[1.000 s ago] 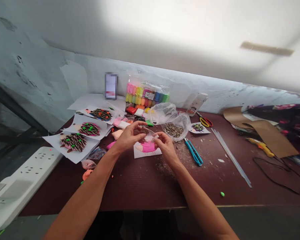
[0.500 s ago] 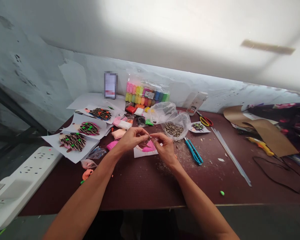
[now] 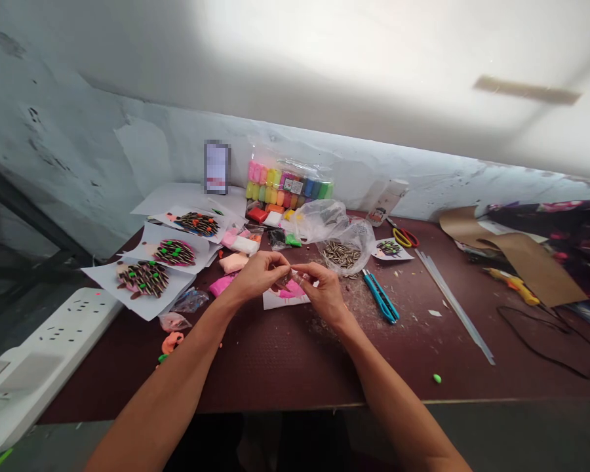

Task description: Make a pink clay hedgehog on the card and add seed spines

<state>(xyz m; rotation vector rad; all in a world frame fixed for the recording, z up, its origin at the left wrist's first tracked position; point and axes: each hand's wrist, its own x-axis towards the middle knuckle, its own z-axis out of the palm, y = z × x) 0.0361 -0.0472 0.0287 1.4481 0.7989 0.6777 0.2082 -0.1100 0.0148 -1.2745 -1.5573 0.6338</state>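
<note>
Above a white card [image 3: 274, 302] bearing a pink shape, my two hands meet at the fingertips. My left hand [image 3: 259, 275] is closed in a pinch on a small clear plastic bag [image 3: 282, 282] with something brownish inside. My right hand [image 3: 324, 287] pinches too, its fingers touching the bag's other side; their tips are partly hidden. To the right, a clear bag of striped seeds [image 3: 343, 254] lies open. Pink clay [image 3: 221, 284] and peach clay [image 3: 233, 263] sit beside my left hand.
Hedgehog pictures [image 3: 145, 278] on paper lie left, near a power strip [image 3: 54, 341]. Clay packets [image 3: 288, 187] and a phone [image 3: 217, 168] stand behind. Rightward are a teal cutter [image 3: 381, 298], scissors [image 3: 404, 236], glue sticks [image 3: 455, 308] and a yellow glue gun [image 3: 514, 286].
The fingertips of both hands have shifted slightly, and my right fingers lie straighter against the bag. The things on the table have not moved.
</note>
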